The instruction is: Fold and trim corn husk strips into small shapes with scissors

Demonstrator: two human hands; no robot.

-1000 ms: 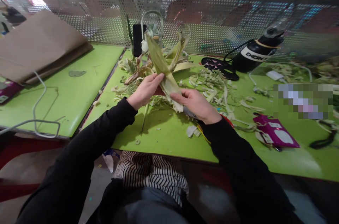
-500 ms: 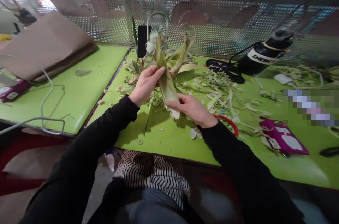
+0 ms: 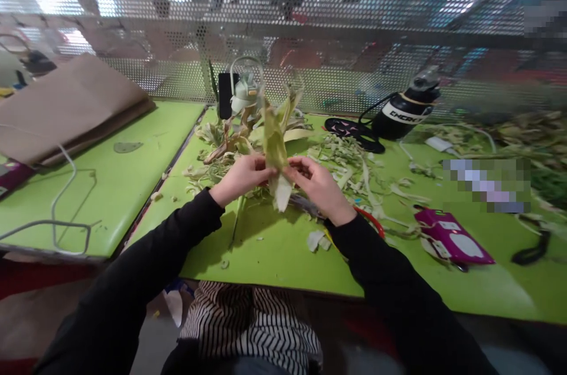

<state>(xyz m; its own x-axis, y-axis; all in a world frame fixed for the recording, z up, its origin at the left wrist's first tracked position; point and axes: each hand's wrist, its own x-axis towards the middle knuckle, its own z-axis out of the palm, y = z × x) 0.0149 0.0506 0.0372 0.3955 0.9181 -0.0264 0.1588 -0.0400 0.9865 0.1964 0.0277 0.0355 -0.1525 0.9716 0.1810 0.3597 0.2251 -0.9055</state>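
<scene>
A long pale green corn husk leaf [image 3: 273, 144] stands nearly upright between my hands above the green table [image 3: 274, 251]. My left hand [image 3: 241, 177] pinches it from the left, fingers closed on its lower part. My right hand [image 3: 316, 183] grips it from the right, fingers curled against the leaf. The two hands almost touch at the leaf. Its whitish lower end [image 3: 281, 198] hangs below my fingers. Behind the hands lies a heap of husks [image 3: 230, 133] and torn husk strips [image 3: 349, 156].
A black bottle [image 3: 405, 115] lies at the back right, a magenta packet [image 3: 452, 236] at the right, a red ring [image 3: 372, 220] by my right wrist. Brown paper [image 3: 66, 109] and a white cable [image 3: 66, 209] lie on the left table. Perforated metal screen [image 3: 310, 56] behind.
My hands have come together on the leaf, the right hand rising from its lower end to meet the left. The leaf now stands more upright. The camera view has shifted slightly.
</scene>
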